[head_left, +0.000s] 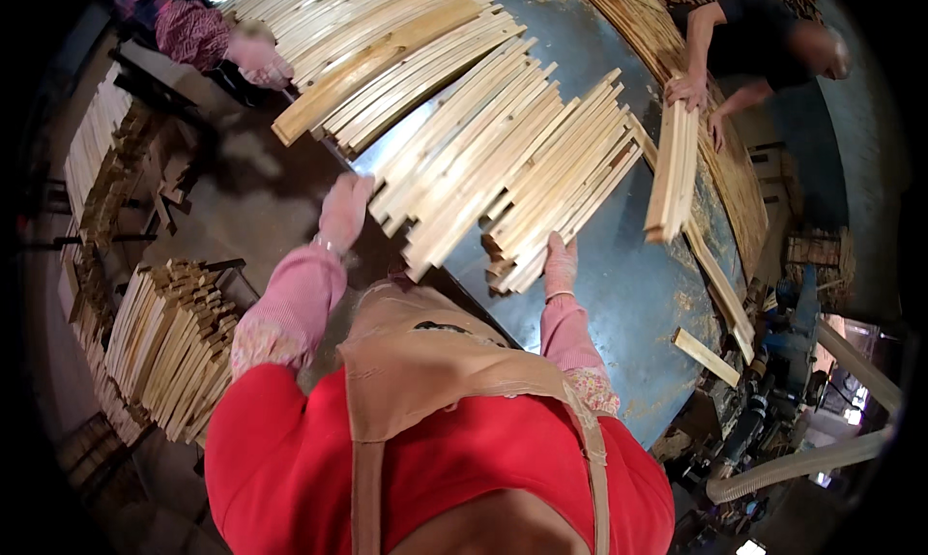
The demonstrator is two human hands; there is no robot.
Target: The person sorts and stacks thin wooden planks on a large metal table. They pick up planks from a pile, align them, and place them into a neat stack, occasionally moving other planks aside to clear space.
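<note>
Strips of pale wood [478, 149] lie between and ahead of the fingers [556, 247] on a blue table [609, 308]. The right hand [561, 268] touches the wood's right edge; the left hand [343, 213] is just beside its left edge. How wide the fingers open is unclear.

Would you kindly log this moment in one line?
left hand: beside wood strips; right hand: at strips' near end; surface: blue table; co-worker's hand: on wood bundle

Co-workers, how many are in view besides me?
2: a person at upper left beside the slats, and another person at upper right holding a bundle. Others may be hidden.
</note>
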